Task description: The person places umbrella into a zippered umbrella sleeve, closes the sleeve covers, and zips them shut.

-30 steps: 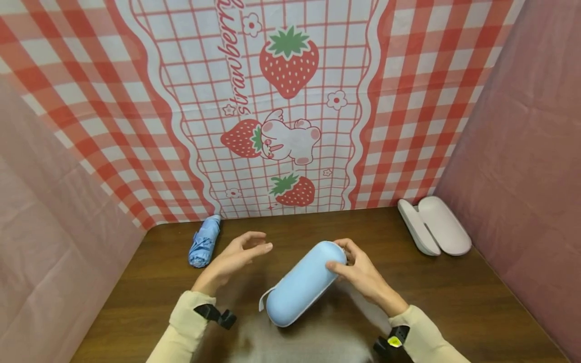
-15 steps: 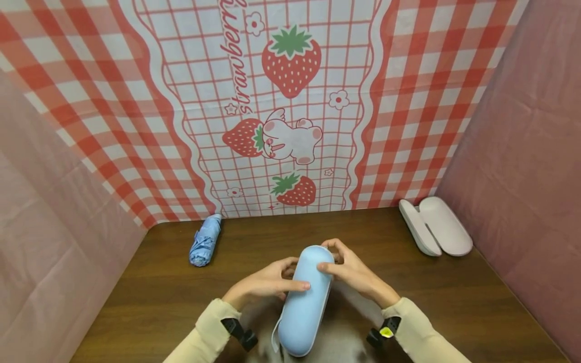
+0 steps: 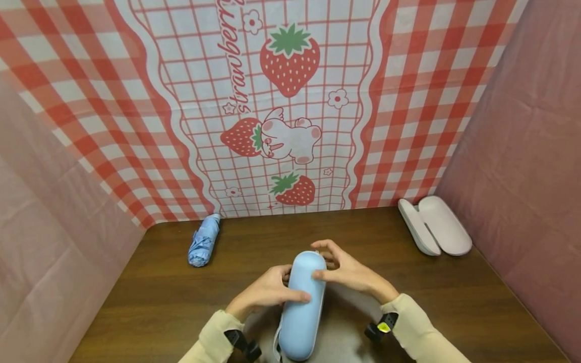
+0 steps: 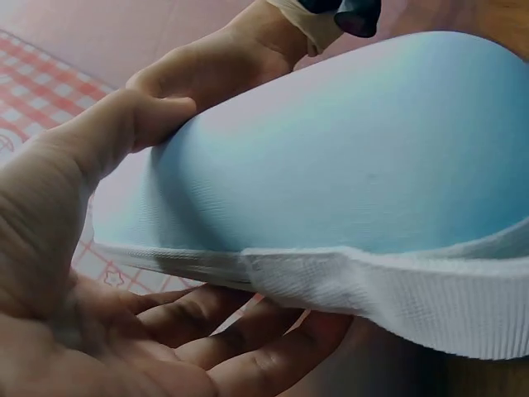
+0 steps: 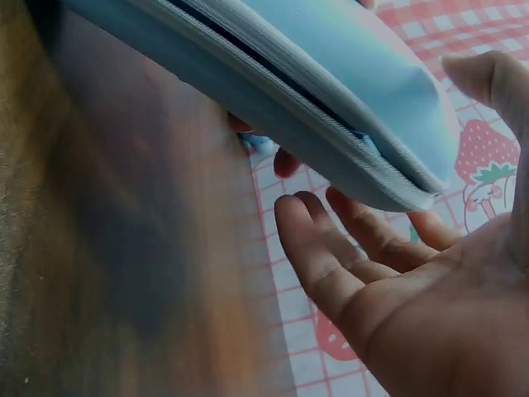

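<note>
An elongated light blue zip case [image 3: 301, 307] with rounded ends is held above the near part of the table. My left hand [image 3: 268, 292] grips its middle, thumb across the top and fingers beneath, as the left wrist view also shows. A white strap [image 4: 331, 277] runs along that side. At the far end my right hand [image 3: 347, 269] is spread around the case. In the right wrist view its thumb [image 5: 483, 78] looks just off the surface and its fingers lie loosely bent below. Along the zip [image 5: 331, 124] there is a dark gap.
On the brown wooden table [image 3: 363, 227], a folded blue umbrella [image 3: 204, 242] lies at the back left. An opened white glasses case [image 3: 436, 227] stands at the back right. A strawberry-print cloth [image 3: 290, 126] hangs behind, with pink cloth [image 3: 499, 176] at both sides.
My left hand has come in from the left and taken hold of the case. The case has turned more upright in the head view and come nearer me. My right hand's hold has loosened.
</note>
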A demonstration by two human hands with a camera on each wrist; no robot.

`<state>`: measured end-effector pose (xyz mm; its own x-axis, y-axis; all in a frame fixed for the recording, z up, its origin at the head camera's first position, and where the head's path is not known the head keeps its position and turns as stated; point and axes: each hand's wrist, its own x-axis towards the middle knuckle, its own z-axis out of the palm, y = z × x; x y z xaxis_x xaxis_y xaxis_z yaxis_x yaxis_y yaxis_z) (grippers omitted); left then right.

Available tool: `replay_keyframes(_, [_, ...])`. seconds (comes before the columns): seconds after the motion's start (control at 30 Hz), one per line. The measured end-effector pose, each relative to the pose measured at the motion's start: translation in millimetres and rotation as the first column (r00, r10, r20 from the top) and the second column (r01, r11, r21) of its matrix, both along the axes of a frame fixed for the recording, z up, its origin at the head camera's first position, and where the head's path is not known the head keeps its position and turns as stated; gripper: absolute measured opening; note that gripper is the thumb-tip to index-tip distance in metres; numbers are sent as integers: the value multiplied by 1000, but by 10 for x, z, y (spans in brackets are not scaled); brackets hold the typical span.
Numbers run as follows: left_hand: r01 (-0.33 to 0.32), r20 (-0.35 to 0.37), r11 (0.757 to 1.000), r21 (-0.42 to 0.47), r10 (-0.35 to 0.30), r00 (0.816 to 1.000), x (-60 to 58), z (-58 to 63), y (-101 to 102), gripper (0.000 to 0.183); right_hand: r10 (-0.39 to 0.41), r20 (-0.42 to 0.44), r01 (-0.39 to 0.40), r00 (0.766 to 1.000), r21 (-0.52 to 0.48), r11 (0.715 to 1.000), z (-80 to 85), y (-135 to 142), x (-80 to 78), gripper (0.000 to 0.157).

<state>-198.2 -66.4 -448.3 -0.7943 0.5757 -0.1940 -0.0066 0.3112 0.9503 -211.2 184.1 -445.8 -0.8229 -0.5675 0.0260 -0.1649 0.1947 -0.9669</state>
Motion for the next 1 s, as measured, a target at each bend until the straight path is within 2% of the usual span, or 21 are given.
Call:
replay_keyframes(0.13, [-29,7,1000,12,29,1000,9,-21,-13,53,-16,-88,14,996,-26,1000,48,-16,-41,53])
replay_keyframes(0.33, [-63,51,996,59,60,997,10,-14,-15,52,-118,-175,110,977,-54,992,98,-55,-120,32])
replay_keyframes(0.53, [-49,97,996,79,41,994,20,3,-20,54,-157,-310,159,938,-20,987,71,-55,-177,21])
replay_keyframes(0.73, [-44,115,995,90,33,993,40,16,-17,53,-154,-468,176,870,4,984,70,-58,-187,17])
replay_keyframes(0.8, [-41,114,995,88,31,993,44,19,-15,52,-146,-529,185,836,20,983,74,-66,-184,18])
replay_keyframes(1.0, [-42,106,996,83,33,994,56,27,-7,50,-112,-691,209,714,57,976,106,-78,-183,19])
